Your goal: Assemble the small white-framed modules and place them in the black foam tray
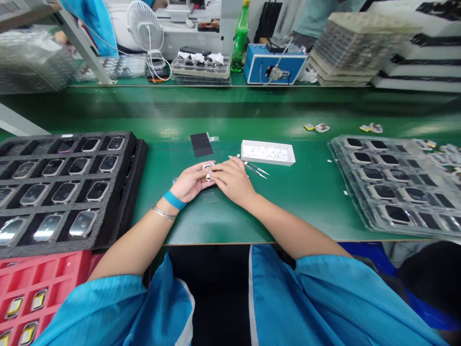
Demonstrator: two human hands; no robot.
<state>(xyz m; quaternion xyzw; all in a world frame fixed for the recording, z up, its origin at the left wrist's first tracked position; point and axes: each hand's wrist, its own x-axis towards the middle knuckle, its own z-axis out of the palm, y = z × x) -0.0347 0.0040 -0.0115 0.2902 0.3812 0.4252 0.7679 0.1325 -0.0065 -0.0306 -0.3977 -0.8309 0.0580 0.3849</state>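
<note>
Over the middle of the green workbench, a small smartwatch part (208, 169) with a pale edge and a bit of yellow sits between my two hands. My left hand (190, 183) cradles it from below, its fingers curled round the far side. From the right, my right hand (232, 180) bends over it, fingertips pressed to the part. Those fingers hide much of it, and I cannot make out its details. Just beyond my right hand lie metal tweezers (257, 169). Behind them is a shallow white box (277, 161) holding tiny dark pieces. A black rectangular sheet (201, 144) lies past my left hand.
A black foam tray (103, 235) of watches stands at left, above a red tray (68, 283) of watch parts. Stacked clear plastic trays (363, 211) with watches lie at right, beside loose parts. A shelf at the back bears a fan (145, 25), a green bottle (240, 41) and a blue machine (255, 67).
</note>
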